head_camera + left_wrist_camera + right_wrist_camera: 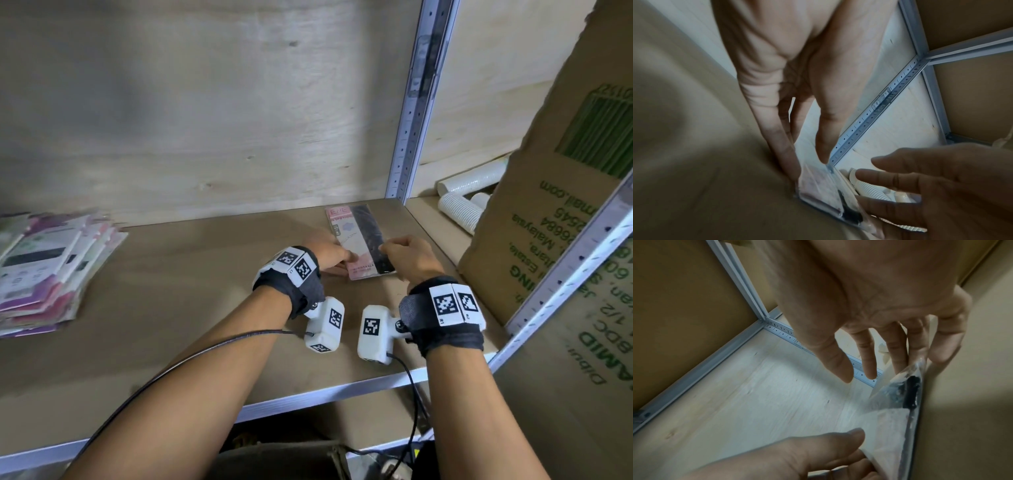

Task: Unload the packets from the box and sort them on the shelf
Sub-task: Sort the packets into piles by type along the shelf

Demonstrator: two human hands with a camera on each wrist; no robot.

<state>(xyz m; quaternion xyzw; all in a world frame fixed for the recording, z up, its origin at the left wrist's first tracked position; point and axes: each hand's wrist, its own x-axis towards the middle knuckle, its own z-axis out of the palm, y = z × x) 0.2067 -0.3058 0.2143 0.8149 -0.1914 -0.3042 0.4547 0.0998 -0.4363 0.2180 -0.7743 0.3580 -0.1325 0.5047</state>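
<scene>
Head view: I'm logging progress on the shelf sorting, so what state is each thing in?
Pink-and-black packet: flat on the shelf, touched from both sides.
Left hand: fingers straight, at its left edge.
Right hand: fingers straight, at its right edge.
Packet stack: fanned, untidy.
Cardboard box: standing, tilted.

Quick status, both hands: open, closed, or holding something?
Left hand: open, straight fingers against the left edge of the pink packet.
Right hand: open, straight fingers touching the packet's right edge.
</scene>
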